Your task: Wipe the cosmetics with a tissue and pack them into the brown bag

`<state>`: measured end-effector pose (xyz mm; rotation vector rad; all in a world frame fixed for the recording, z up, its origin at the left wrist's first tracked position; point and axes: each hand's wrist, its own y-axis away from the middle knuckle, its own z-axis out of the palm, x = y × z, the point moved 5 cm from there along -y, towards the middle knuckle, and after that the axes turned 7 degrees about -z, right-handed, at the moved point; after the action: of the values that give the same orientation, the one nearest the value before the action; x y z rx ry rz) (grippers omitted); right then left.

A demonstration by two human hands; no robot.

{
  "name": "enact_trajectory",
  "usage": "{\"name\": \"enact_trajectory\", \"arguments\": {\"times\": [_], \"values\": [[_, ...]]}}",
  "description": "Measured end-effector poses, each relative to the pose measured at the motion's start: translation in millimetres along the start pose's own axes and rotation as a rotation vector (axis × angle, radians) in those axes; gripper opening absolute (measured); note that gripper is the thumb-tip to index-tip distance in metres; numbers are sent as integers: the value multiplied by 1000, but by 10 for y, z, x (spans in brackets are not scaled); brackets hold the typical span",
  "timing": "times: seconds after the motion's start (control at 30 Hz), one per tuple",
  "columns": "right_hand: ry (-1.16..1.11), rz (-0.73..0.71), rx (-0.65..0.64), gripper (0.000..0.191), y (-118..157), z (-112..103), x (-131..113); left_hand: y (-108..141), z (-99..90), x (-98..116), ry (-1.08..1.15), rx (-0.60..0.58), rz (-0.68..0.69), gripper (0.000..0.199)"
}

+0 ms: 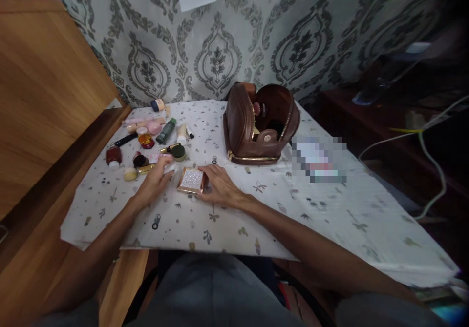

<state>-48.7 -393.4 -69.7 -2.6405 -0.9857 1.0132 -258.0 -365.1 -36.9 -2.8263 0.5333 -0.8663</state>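
Observation:
My right hand (220,186) grips the right side of a square compact (192,179) with a glittery silver top and rose-gold edges. Fingers lie at its far edge and the thumb at its near edge. To the left, my left hand (156,184) is held low over the table beside the cosmetics, its thumb and fingers apart. Close to it lie a gold tube (145,169), a cream-lidded small jar (130,173) and a dark green round jar (179,152). What lies under the left fingers is partly hidden.
A brown makeup bag (240,122) stands unzipped at the back, with a few items inside. Several bottles and tubes, including a green bottle (167,131) and a red bottle (114,156), lie at left. A blurred-out flat object (318,160) is right of the bag. A wooden panel (54,97) borders the left.

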Motion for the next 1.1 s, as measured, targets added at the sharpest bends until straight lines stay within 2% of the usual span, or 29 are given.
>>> {"name": "enact_trajectory", "arguments": {"times": [0.07, 0.17, 0.33, 0.5, 0.67, 0.83, 1.1], "values": [[3, -4, -11, 74, -1, 3, 14, -163, 22, 29, 51, -15, -30, 27], [8, -10, -22, 76, -5, 9, 20, -336, 98, 79, 96, -62, 2, 19], [5, -20, -9, 74, -12, -4, 11, -397, 155, 150, 49, -143, 114, 17], [2, -17, -13, 75, -8, 8, 24, -344, 108, 279, -90, -175, 209, 23], [2, -13, -9, 76, -2, 24, 37, -253, 50, 378, -106, -196, 213, 25], [4, -19, -12, 77, -3, 37, 48, -108, -3, 353, -57, -242, 192, 22], [13, -20, -14, 78, 0, 48, 50, 180, -60, 325, -46, -254, 204, 20]]}}
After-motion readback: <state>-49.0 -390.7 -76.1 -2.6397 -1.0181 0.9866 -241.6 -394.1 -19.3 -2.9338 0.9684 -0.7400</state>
